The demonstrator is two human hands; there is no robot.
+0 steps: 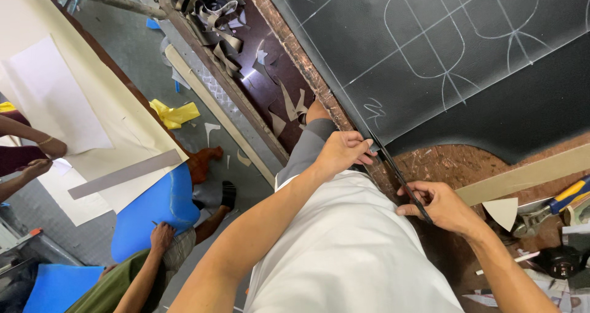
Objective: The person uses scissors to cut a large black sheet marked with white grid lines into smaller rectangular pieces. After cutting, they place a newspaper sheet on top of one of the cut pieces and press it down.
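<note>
A large black sheet (430, 49) marked with white chalk lines lies on a worn brown table (448, 162). My left hand (344, 152) pinches the sheet's near edge at the table's rim. My right hand (439, 205) grips black scissors (399, 176), whose blades run along that edge toward my left hand. My white shirt (344, 251) fills the lower middle of the head view.
A beige strip (528, 175), a small cream triangle (503, 211) and tools with a blue-yellow handle (568, 196) lie at right. Dark scraps (209, 15) pile up at top. On the floor at left, two other people handle cream sheets (74, 92) and blue material (153, 208).
</note>
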